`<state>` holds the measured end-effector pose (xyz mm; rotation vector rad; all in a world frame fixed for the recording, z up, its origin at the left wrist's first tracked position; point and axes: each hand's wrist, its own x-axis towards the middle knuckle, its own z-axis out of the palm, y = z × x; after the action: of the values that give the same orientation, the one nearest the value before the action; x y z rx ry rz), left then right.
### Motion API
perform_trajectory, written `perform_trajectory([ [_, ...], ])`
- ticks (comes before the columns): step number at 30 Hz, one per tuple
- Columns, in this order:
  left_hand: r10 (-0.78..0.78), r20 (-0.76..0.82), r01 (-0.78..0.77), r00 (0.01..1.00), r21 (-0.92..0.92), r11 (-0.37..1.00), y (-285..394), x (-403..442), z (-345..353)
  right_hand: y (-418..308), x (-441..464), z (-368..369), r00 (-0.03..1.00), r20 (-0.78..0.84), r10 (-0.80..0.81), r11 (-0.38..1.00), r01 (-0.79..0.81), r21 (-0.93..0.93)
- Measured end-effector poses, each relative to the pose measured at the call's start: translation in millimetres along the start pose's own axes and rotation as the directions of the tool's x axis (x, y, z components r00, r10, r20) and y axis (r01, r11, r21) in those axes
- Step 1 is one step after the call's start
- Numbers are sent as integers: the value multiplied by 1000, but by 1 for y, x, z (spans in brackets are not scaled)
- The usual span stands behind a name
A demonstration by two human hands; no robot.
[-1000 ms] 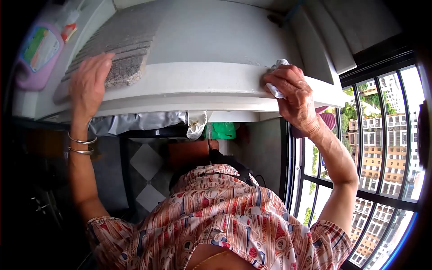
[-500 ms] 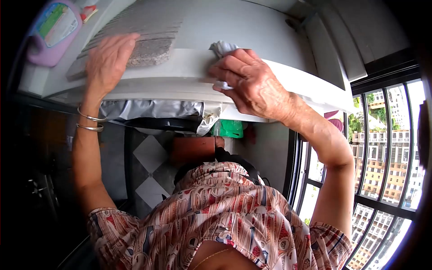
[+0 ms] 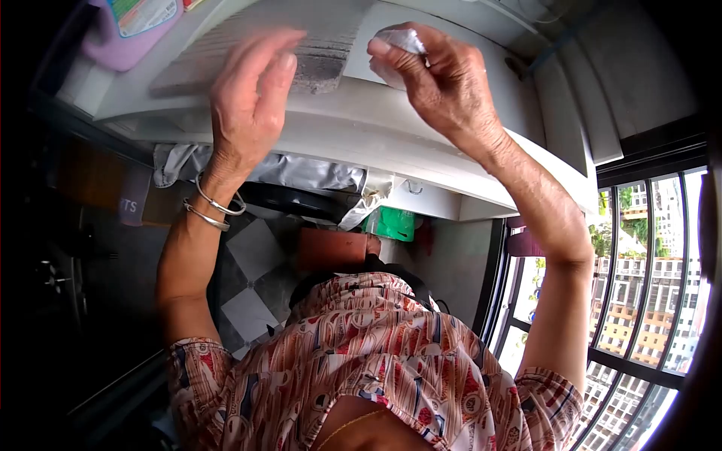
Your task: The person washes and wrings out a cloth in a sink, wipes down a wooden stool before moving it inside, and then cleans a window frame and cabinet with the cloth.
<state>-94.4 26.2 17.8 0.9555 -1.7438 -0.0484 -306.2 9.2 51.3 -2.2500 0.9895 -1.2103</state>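
Observation:
My right hand (image 3: 451, 83) is closed around a crumpled white cloth (image 3: 398, 56), thumb pressed on its near side, held over the white surface (image 3: 365, 98). My left hand (image 3: 252, 105), two bangles at its wrist, is raised with fingers stretched out and slightly blurred. Behind it lies a grey, grooved slab (image 3: 327, 64) with a rough front edge. The left hand partly covers the slab; whether it touches it I cannot tell.
At the upper left stands a purple bottle (image 3: 131, 41) with a label. Below the white front hang silvery fabric (image 3: 308, 171) and a green plastic item (image 3: 389, 223). A reddish-brown box-like object (image 3: 331, 249) sits lower down. A barred window (image 3: 639, 255) is at the right.
My left hand has moved right and lifted from the slab's left part. My right hand, still gripping the cloth, has moved up and slightly right from the white front edge. The view has shifted.

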Motion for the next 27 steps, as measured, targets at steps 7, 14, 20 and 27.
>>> perform_trajectory([
  [7, -196, -109, 158, 975, -287, 945, 5, -37, 25, 17, -37, 83, 707, 265, -656, 524, 679, -515],
  [14, -72, -72, 60, 995, -162, 985, 4, -35, 31, 27, -54, 48, 602, 669, -435, 17, 749, -663],
  [20, 59, -24, -61, 998, -114, 992, 7, -24, 32, 37, -50, 57, 752, 298, -588, 608, 654, -450],
  [27, 130, 111, -116, 985, -122, 986, 16, 14, 52, 21, -59, 61, 824, 64, -564, 379, 327, -866],
])
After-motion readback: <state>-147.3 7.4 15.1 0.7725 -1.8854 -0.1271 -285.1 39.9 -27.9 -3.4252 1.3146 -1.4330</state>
